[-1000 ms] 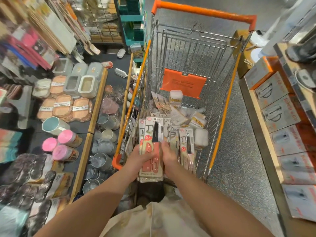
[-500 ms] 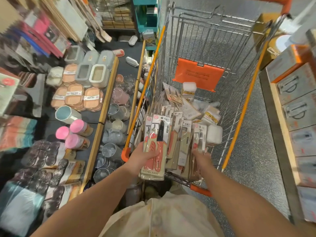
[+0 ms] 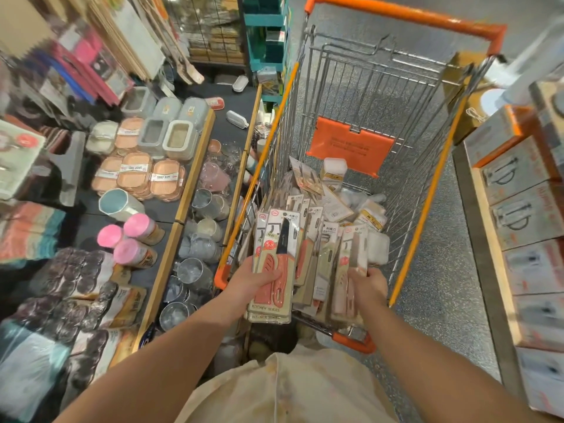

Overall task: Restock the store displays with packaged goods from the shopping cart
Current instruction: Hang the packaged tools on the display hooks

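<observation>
Since a second ago the right hand (image 3: 367, 286) has left the stack and gone to the packs standing at the cart's near right corner, where its fingers (image 3: 355, 274) now pinch one pale pack (image 3: 346, 270). The left hand (image 3: 251, 280) holds the stack of carded knife packs (image 3: 273, 267) at the near left corner of the shopping cart (image 3: 406, 13), fingers curled round its left edge and thumb across the front. Beyond both hands, more packaged goods (image 3: 332, 206) lie heaped on the cart's floor up to the orange flap (image 3: 351, 145). Left of the cart, a shelf (image 3: 195, 166) carries pink soap boxes (image 3: 134, 172) and grey containers (image 3: 178, 135); boxed goods (image 3: 518, 190) line the right.
</observation>
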A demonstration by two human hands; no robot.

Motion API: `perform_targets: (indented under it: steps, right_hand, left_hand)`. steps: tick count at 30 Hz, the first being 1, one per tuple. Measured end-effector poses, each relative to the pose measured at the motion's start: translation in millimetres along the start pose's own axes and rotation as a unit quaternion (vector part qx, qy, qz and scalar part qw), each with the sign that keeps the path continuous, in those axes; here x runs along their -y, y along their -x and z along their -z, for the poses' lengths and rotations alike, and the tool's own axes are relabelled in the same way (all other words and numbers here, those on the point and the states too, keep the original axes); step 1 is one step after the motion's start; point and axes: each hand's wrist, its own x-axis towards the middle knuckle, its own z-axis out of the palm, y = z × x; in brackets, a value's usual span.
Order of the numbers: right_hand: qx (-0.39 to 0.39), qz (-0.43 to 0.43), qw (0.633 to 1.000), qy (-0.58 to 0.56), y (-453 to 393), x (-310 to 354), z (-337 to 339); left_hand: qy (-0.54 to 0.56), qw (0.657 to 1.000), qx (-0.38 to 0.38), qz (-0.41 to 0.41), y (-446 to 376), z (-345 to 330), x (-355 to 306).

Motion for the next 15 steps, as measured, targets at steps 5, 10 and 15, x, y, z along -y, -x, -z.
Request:
perform_targets:
  steps: [5, 10, 15]
  right_hand:
    - [0.033, 0.095, 0.994, -0.042, 18, 57, 4]
    - [0.151, 0.168, 0.968, -0.107, 66, 132, -34]
    - [0.274, 0.235, 0.927, -0.104, 131, 197, -97]
  left_hand:
    - [-0.013, 0.998, -0.015, -0.053, 6, 5, -21]
    - [0.024, 0.988, -0.098, -0.116, 25, 35, -72]
    - [0.061, 0.955, -0.204, -0.209, 76, 103, -114]
